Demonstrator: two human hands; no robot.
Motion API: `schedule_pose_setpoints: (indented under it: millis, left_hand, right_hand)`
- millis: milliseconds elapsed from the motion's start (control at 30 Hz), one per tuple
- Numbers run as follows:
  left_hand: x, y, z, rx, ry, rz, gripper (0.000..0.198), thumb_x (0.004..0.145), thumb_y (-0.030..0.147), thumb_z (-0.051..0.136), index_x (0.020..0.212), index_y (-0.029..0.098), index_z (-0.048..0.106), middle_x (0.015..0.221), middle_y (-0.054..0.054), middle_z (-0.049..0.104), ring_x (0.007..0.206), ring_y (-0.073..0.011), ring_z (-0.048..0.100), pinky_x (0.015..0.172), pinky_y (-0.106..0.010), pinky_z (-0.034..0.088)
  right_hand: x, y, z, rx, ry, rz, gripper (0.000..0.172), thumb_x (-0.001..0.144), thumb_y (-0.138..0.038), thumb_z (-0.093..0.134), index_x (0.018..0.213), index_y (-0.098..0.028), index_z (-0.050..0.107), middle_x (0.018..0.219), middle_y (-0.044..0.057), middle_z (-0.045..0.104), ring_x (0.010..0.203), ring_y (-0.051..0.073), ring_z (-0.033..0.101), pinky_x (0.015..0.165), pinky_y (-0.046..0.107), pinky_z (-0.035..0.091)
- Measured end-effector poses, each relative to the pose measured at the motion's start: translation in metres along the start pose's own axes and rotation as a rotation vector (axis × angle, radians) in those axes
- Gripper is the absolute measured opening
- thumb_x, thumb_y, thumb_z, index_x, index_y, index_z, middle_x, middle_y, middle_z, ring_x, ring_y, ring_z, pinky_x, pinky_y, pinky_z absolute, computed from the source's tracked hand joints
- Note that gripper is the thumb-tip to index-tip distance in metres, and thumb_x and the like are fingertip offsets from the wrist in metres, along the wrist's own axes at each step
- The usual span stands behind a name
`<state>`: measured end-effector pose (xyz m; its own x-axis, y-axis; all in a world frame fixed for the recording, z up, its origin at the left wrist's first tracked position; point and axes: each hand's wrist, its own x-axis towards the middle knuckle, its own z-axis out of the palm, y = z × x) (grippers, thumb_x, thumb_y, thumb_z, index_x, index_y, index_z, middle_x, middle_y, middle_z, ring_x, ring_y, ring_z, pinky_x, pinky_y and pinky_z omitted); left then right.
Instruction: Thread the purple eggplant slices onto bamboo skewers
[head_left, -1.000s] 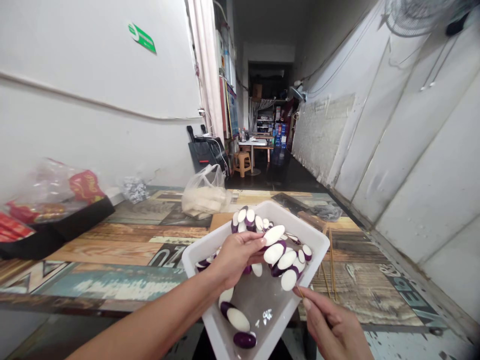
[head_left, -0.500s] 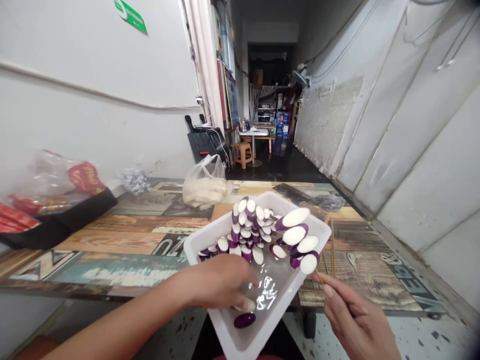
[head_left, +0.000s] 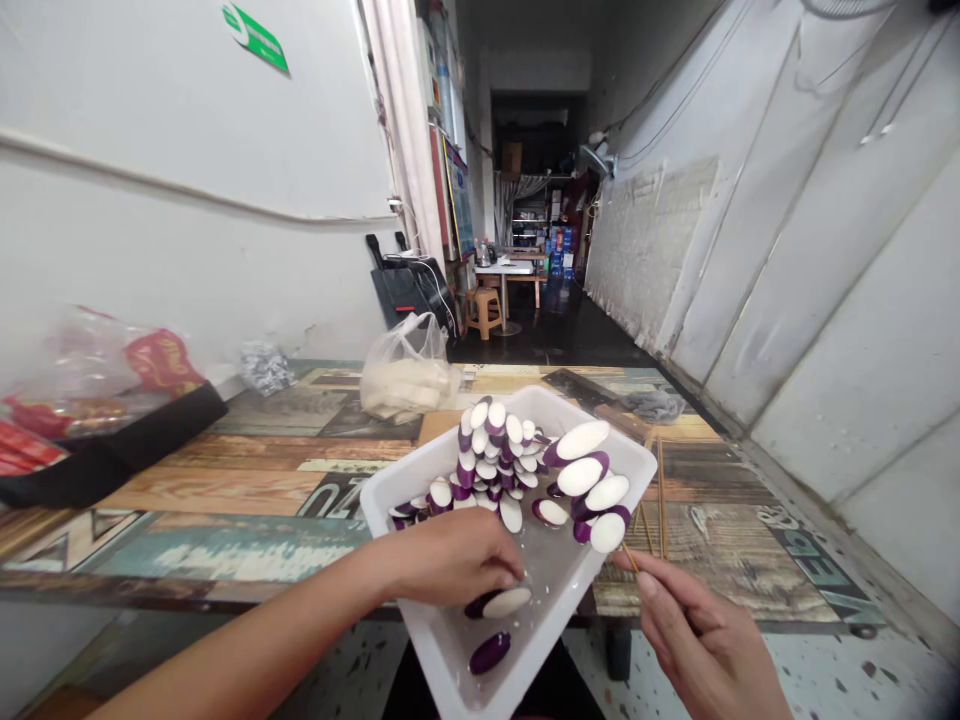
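Right hand (head_left: 697, 640): nearest the camera at the lower right, fingers pinched together on the thin end of a wooden skewer (head_left: 630, 556).
Skewer load: four oval eggplant pieces (head_left: 592, 478), white faces with purple rims, threaded in a row that rises over the right side of the tray.
Left hand (head_left: 450, 555): reaching in from the lower left, fingers closed on a single slice (head_left: 508, 602) that lies white face up on the wet floor at the tray's near end.
Loose piece (head_left: 489, 652): purple skin up, a little nearer than the held slice and not touching it.
Tray (head_left: 390, 487): white plastic, turned corner-on, its near end reaching past the table edge.
Pile (head_left: 491, 455): many more cut slices heaped at the tray's far end.
Table (head_left: 225, 480): patterned plank top; spare sticks (head_left: 661, 495) lie just right of the tray.
Further back: a clear bag (head_left: 409, 378) of pale food sits behind the tray; a black box (head_left: 135, 445) with red packets stands at the far left by the wall.
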<state>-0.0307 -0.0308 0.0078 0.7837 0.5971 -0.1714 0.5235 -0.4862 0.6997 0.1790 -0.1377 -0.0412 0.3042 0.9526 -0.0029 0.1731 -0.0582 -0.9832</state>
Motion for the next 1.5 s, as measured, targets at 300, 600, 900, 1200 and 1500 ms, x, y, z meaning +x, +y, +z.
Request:
schedule_pose_setpoints:
  millis: [300, 600, 900, 1200, 1500]
  left_hand:
    - [0.026, 0.009, -0.004, -1.234, 0.370, -0.123, 0.026, 0.073, 0.034, 0.063, 0.083, 0.010, 0.064, 0.070, -0.006, 0.063, 0.057, -0.0102, 0.055, 0.057, -0.022, 0.046]
    - [0.010, 0.011, -0.015, -0.997, 0.542, -0.113, 0.033, 0.078, 0.036, 0.058, 0.101, 0.013, 0.060, 0.097, -0.011, 0.065, 0.087, -0.0179, 0.060, 0.080, -0.030, 0.047]
    - [-0.003, 0.002, 0.011, 0.147, 0.124, -0.084, 0.023, 0.077, 0.026, 0.049, 0.091, 0.019, 0.066, 0.088, -0.005, 0.066, 0.084, -0.0199, 0.058, 0.076, -0.027, 0.040]
    - [0.011, 0.009, 0.016, 0.428, -0.034, -0.143, 0.041, 0.068, 0.017, 0.051, 0.109, 0.019, 0.058, 0.100, -0.011, 0.053, 0.089, -0.0252, 0.054, 0.076, -0.034, 0.042]
    - [0.012, -0.001, 0.021, 0.392, -0.036, -0.130, 0.022, 0.062, 0.009, 0.048, 0.076, 0.017, 0.063, 0.086, -0.008, 0.063, 0.080, -0.0211, 0.058, 0.070, -0.027, 0.042]
  right_hand:
    - [0.006, 0.001, 0.011, -0.263, -0.249, -0.419, 0.027, 0.086, -0.033, 0.045, 0.091, -0.018, 0.067, 0.048, -0.001, 0.056, 0.041, 0.011, 0.051, 0.042, 0.019, 0.041]
    - [0.089, -0.045, -0.006, -0.777, -0.131, -0.812, 0.024, 0.089, -0.021, 0.042, 0.092, -0.017, 0.066, 0.088, 0.006, 0.069, 0.077, 0.018, 0.063, 0.068, 0.026, 0.046]
    - [0.144, -0.044, 0.000, -0.897, 0.044, -0.882, 0.027, 0.086, -0.029, 0.048, 0.103, -0.016, 0.063, 0.100, 0.009, 0.066, 0.092, 0.022, 0.058, 0.079, 0.029, 0.042]
    - [0.106, 0.054, -0.059, -1.227, 0.118, -0.115, 0.034, 0.085, -0.040, 0.039, 0.081, -0.017, 0.064, 0.080, 0.011, 0.069, 0.069, 0.025, 0.063, 0.054, 0.029, 0.037]
    - [0.116, 0.065, -0.049, -1.225, 0.032, -0.015, 0.024, 0.076, -0.022, 0.042, 0.062, -0.014, 0.060, 0.071, 0.018, 0.068, 0.070, 0.029, 0.064, 0.056, 0.031, 0.036]
